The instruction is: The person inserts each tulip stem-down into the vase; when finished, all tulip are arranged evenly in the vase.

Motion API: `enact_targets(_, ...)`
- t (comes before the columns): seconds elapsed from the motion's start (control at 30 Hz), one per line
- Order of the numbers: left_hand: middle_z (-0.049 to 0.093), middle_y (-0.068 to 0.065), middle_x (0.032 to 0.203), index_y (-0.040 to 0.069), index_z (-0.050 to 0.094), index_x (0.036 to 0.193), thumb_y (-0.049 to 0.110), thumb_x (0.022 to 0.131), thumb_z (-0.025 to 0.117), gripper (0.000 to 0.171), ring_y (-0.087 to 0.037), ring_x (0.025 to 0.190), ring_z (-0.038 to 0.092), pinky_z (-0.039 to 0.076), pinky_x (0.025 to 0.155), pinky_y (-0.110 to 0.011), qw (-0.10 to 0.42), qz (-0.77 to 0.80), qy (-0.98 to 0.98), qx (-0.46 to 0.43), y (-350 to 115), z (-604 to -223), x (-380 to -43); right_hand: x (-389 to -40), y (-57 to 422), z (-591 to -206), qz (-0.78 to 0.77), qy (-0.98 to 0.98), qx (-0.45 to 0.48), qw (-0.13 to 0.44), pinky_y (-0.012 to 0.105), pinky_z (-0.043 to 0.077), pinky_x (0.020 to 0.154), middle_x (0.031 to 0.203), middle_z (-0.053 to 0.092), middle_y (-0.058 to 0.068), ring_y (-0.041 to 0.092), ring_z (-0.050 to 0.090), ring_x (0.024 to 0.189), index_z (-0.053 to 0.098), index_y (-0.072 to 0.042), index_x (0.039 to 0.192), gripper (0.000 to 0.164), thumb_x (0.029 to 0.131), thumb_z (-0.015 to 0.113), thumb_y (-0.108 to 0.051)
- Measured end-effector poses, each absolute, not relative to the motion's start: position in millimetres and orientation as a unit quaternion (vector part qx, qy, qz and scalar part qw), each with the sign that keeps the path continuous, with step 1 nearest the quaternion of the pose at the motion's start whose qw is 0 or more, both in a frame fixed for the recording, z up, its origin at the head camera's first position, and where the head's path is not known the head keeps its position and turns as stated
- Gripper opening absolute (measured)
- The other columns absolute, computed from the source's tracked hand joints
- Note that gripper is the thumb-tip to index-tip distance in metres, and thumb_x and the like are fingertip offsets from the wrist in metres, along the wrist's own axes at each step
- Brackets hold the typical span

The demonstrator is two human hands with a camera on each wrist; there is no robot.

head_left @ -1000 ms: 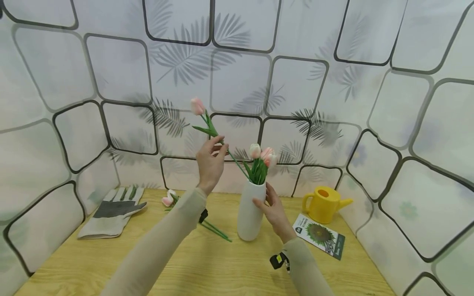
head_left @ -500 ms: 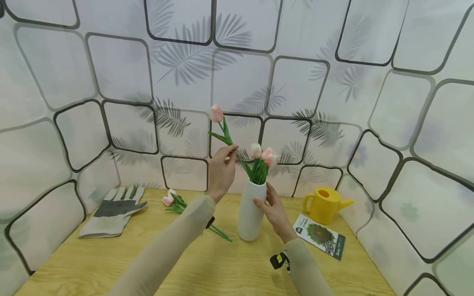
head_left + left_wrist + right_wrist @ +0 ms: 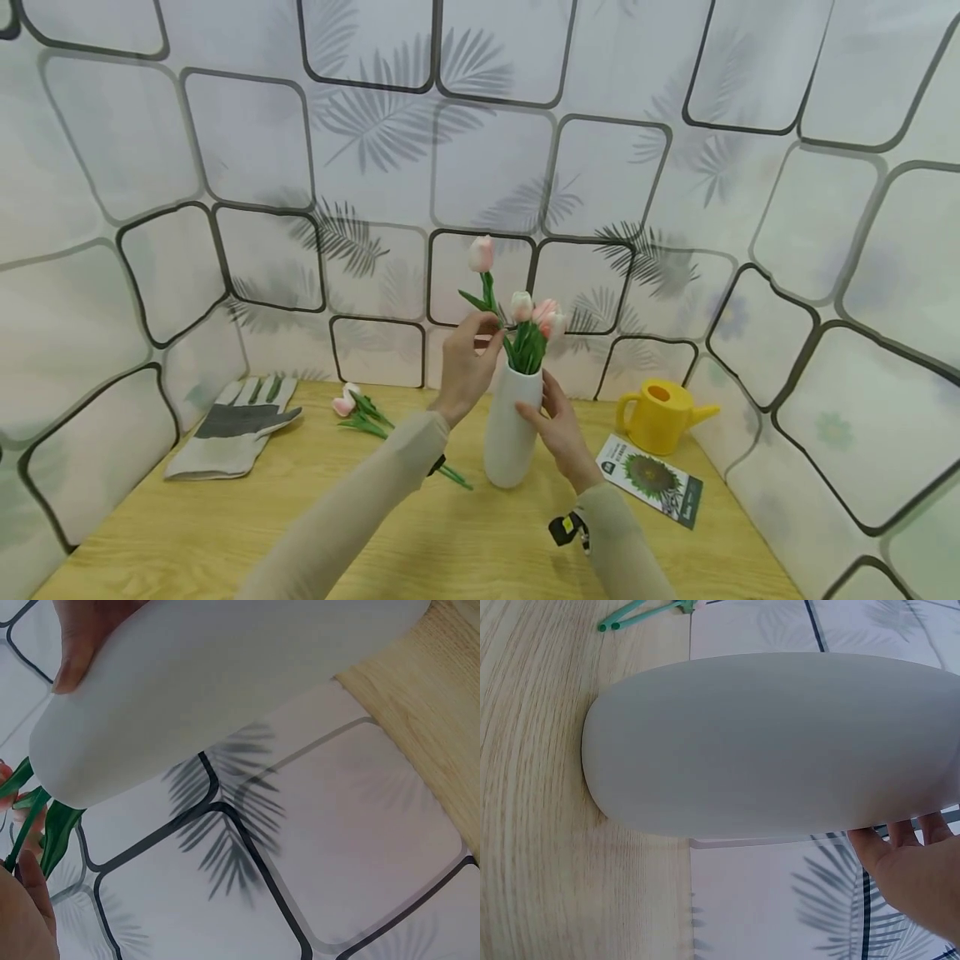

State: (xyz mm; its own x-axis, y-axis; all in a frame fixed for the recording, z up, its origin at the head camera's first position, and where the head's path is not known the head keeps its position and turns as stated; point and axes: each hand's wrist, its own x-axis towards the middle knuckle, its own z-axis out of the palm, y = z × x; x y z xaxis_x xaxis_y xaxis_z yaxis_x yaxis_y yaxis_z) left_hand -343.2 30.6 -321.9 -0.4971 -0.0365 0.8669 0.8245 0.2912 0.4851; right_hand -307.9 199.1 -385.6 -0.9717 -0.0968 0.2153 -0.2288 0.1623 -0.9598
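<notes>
In the head view a pink tulip (image 3: 482, 254) stands nearly upright above the vase mouth, its stem pinched between the thumb and fingers of my left hand (image 3: 467, 362). The white vase (image 3: 510, 433) is upright on the table and holds several pink and white tulips (image 3: 545, 317). My right hand (image 3: 558, 429) grips the vase's right side near the top, fingers behind and thumb in front. In the left wrist view green leaves (image 3: 60, 832) show at the vase's mouth beside my left fingers. The lower end of the held stem is hidden.
More tulips (image 3: 363, 414) lie on the wooden table (image 3: 360, 533), partly behind my left forearm. A grey and white glove (image 3: 232, 425) lies at the left. On the right stand a yellow watering can (image 3: 658, 417) and a seed packet (image 3: 651, 479) lying flat. Patterned cloth walls surround the table.
My left hand has moved right and down with the tulip, bringing its stem more upright and lower over the vase. The right hand and the vase have stayed in place.
</notes>
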Motion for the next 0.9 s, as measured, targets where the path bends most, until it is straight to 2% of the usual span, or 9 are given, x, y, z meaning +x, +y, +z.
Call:
enact_targets(0.33,0.07,-0.01,0.098,0.002,0.068,0.101,0.003,0.091,0.068,0.01,-0.018,0.084,0.069,0.059,0.069,-0.021,0.384,-0.485,-0.722,-0.309,38,-334,-344,-310,202,-389,0.646,-0.753,0.113,0.052,0.059,0.029,0.116,0.159,0.029,0.016,0.038,0.032,0.144,0.018,-0.015,0.158,0.078,0.096,0.066,-0.019)
enact_targets(0.9,0.07,-0.009,0.09,0.003,0.068,0.089,0.003,0.086,0.07,0.004,-0.02,0.082,0.068,0.06,0.067,-0.033,0.336,-0.513,-0.74,-0.277,40,-344,-349,-308,199,-387,0.651,-0.75,0.112,0.045,0.059,0.029,0.116,0.16,0.027,0.015,0.038,0.031,0.145,0.018,-0.015,0.158,0.078,0.096,0.065,-0.018)
